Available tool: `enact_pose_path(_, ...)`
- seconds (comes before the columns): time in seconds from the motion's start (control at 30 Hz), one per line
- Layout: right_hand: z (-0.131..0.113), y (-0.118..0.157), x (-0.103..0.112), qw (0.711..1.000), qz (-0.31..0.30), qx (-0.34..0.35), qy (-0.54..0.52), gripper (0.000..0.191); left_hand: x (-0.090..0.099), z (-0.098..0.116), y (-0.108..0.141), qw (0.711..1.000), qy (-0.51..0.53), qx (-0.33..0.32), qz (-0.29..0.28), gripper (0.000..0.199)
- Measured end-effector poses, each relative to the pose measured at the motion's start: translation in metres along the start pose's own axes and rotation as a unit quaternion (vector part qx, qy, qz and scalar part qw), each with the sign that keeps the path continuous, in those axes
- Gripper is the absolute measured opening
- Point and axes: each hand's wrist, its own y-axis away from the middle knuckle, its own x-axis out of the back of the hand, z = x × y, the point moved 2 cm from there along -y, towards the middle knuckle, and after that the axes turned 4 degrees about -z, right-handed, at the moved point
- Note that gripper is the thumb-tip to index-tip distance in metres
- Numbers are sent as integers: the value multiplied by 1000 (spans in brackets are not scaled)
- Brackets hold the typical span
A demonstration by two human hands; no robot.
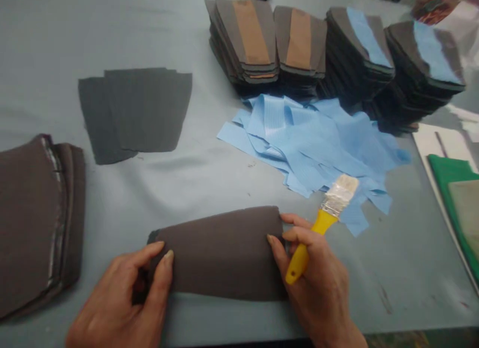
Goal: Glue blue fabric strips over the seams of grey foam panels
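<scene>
Surface (209, 183): the dark panel (224, 258) is laid near the front edge, with blue strips (318, 138) beyond.
Dark panel: apparently being steadied or squared, gripped at both ends.
Left hand (123, 293): the left end is held by close-set fingers.
Right hand (318, 268): the right end is held by the fingers; the yellow-handled brush (325, 222) is tucked in.
Yellow-handled brush: bristles should be kept off the panel, and even pressure is called for.
</scene>
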Motion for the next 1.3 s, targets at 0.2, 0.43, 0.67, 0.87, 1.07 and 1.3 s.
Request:
enact_pose_path(0.2,4,4,0,998,-17,57,19,20,4,27,-5,997,-49,-47,39,18)
enact_pose_path(0.43,10,5,0,995,-28,88,39,22,6,28,-4,998,-51,-40,24,7)
enact_pose_path(0.67,8,4,3,992,-18,109,58,11,8,25,-5,998,-37,-52,24,10)
enact_pose_path(0.87,4,0,4,991,-25,115,64,6,13,16,-8,995,-54,-89,-7,19)
enact_pose_path(1.07,6,0,8,990,-44,125,47,15,15,10,-12,991,-69,-113,-25,22)
enact_pose_path(1.3,11,2,11,985,-59,150,58,29,11,9,-10,990,-63,-125,10,19)
